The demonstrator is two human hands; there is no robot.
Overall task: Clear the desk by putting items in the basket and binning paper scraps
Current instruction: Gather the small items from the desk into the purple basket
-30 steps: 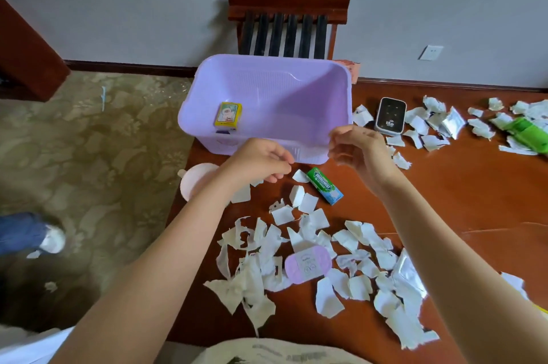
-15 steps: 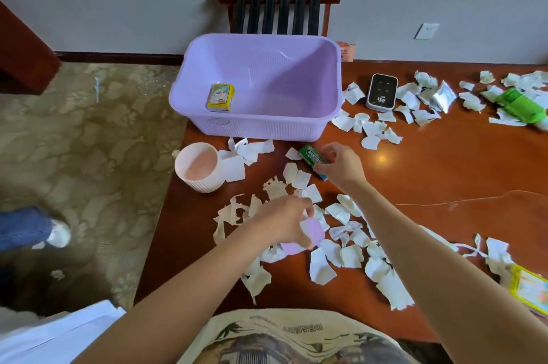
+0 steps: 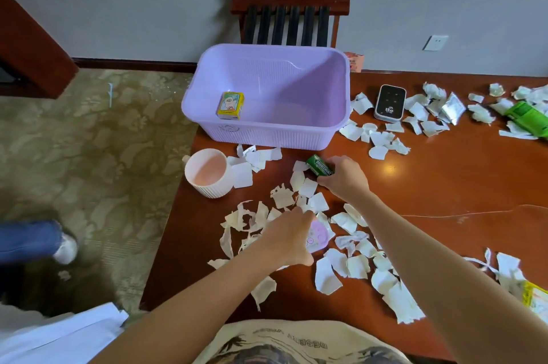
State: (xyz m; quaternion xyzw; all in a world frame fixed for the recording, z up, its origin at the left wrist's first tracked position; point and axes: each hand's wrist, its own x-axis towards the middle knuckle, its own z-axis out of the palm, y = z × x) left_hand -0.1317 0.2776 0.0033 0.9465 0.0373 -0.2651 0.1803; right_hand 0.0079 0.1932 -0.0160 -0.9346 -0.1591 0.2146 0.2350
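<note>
1. Both hands, up at the basket (image 3: 267, 138) rim a second ago, are now down on the desk (image 3: 444, 179).
2. The left hand (image 3: 289, 240) curls round a lilac oval case (image 3: 318, 236) among the paper scraps (image 3: 326, 273).
3. The right hand (image 3: 344, 178) pinches the green gum pack (image 3: 318, 165) just beyond the left hand.
4. A pink cup (image 3: 207, 175) stands left of both hands.
5. Scraps crowd round the case.
</note>
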